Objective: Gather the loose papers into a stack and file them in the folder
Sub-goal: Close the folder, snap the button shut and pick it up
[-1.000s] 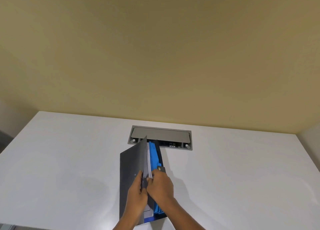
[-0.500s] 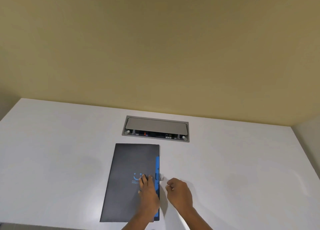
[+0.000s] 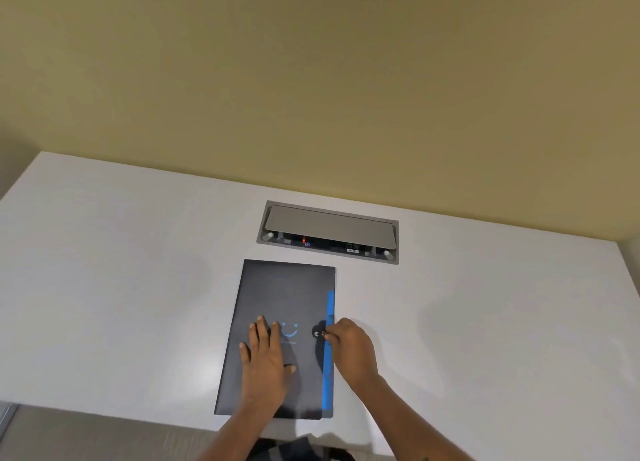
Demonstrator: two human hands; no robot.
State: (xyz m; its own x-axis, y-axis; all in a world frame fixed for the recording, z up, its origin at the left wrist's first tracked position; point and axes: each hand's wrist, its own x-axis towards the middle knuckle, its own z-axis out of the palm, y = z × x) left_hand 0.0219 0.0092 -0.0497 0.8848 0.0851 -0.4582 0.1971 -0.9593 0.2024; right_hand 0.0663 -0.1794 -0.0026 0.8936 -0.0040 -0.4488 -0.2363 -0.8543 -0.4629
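The folder (image 3: 277, 336) lies shut on the table (image 3: 485, 322) under my hands, no loose papers in sight, so I judge the filing nearly done; only the clasp remains. My left hand (image 3: 266, 360) presses flat and open on the cover; my right hand (image 3: 349, 348) pinches the snap button (image 3: 317, 334) at the folder's edge.

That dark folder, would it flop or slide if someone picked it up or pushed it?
The folder lies flat and thin, so it probably bends some when lifted. On the smooth white desk it likely slides easily; the left hand pressing on it may stop that.
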